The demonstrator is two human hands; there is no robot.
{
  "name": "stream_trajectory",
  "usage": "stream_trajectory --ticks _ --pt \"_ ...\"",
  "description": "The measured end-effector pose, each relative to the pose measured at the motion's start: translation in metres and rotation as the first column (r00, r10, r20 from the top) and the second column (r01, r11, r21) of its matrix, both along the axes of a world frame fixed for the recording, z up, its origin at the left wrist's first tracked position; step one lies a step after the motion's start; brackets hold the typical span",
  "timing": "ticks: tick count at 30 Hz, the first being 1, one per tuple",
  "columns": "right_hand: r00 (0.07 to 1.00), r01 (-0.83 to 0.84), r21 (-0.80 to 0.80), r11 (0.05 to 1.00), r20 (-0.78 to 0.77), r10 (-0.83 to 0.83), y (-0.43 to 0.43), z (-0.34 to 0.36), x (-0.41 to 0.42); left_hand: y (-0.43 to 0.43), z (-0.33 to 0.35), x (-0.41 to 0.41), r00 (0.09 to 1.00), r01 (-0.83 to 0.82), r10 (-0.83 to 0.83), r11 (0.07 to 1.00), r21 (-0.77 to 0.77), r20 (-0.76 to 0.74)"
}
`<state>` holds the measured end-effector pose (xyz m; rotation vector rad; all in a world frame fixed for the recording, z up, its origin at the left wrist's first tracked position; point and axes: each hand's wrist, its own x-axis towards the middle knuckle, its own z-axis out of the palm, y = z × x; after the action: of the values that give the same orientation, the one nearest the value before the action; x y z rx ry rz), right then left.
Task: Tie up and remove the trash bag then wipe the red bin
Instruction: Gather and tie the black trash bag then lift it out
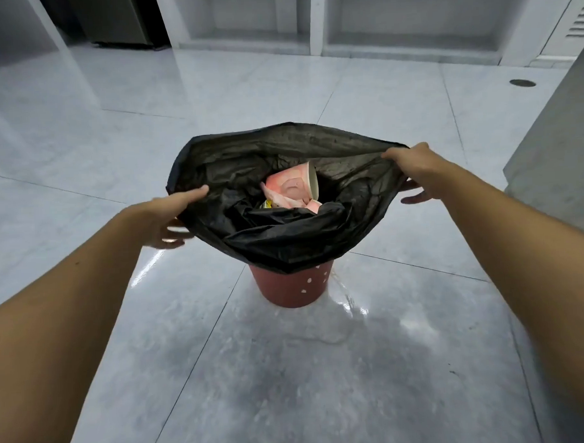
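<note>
**Bag mouth pulled wide, nothing tied yet**

The black trash bag (284,228) sits in the red bin (292,286), which stands on the grey tiled floor (291,388) near the middle of the scene. Its rim is lifted off the bin's edge and stretched open, with crumpled pink paper cups (294,187) showing inside. The left hand (173,219) pinches the bag's left edge, thumb on top and fingers curled beneath the plastic. The right hand (412,172) grips the right edge the same way, closed on the film.

By my reading the task is at its beginning: the rim is freed, but gathering, knotting, lifting the bag out and wiping the bin all remain. No cloth is in view. Far off stand pale cabinets (408,15).
</note>
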<state>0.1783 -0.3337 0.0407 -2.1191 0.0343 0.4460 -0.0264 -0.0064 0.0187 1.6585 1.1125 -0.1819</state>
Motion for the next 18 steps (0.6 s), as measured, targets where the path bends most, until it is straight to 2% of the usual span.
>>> stream_trajectory --ticks 2,4,6,8,10,12,14,16,18 --pt "0.989 -0.139 -0.122 0.983 -0.068 0.132 -0.008 0.001 -0.002 0.004 0.002 -0.012 0.952 0.228 -0.241 0.97 -0.088 -0.186" --pt "0.96 -0.264 -0.276 0.924 -0.163 0.225 -0.015 0.003 -0.003 0.007 0.003 -0.018 0.877 0.377 -0.397 0.918 -0.126 -0.27" --pt "0.919 -0.369 -0.352 0.86 -0.276 0.281 -0.018 0.004 -0.005 0.008 0.003 -0.019 0.854 0.433 -0.435 0.898 -0.073 -0.285" --pt "0.885 -0.429 -0.364 0.827 -0.351 0.305 -0.018 0.006 -0.009 0.008 0.005 -0.019 0.864 0.425 -0.412 0.905 -0.018 -0.291" --pt "0.899 -0.407 -0.37 0.835 -0.323 0.295 -0.014 0.01 -0.012 0.004 0.01 -0.022 0.827 0.462 -0.473 0.88 -0.111 -0.303" --pt "0.94 -0.312 -0.307 0.899 -0.235 0.246 -0.012 0.02 -0.013 -0.001 0.017 -0.027 0.802 0.497 -0.561 0.817 -0.292 -0.204" --pt "0.981 -0.166 -0.157 0.973 -0.127 0.147 -0.01 0.033 -0.011 -0.005 0.024 -0.03 0.856 0.484 -0.517 0.777 -0.403 0.03" --pt "0.999 0.012 0.05 0.999 -0.033 -0.01 -0.009 0.044 -0.009 -0.005 0.033 -0.031 0.89 0.445 -0.331 0.783 -0.434 0.314" --pt "0.987 0.156 0.252 0.955 0.006 -0.163 -0.008 0.048 -0.007 -0.004 0.041 -0.028 0.84 0.376 -0.102 0.818 -0.435 0.533"
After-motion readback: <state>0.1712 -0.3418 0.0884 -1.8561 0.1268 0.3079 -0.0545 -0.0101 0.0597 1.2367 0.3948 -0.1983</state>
